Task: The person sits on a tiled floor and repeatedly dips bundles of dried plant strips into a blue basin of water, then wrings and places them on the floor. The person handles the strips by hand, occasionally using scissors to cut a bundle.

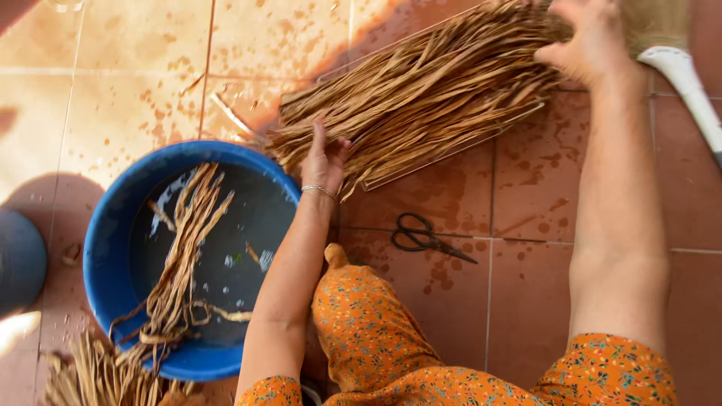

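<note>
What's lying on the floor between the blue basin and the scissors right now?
In the head view, the person's left forearm and an orange-clad knee cross the tiled floor between the blue basin and the scissors; the left hand rests on the dry strips.

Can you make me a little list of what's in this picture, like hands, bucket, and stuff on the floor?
left hand: flat on the near end of the dried strips bundle
right hand: pressing on the far end of the same bundle
blue tub: holds water, with a few soaking strips hanging over its rim
scissors: black, lying shut on the tiles, apart from both hands
floor: reddish tiles with wet splashes
clothing: orange, flowered
</note>
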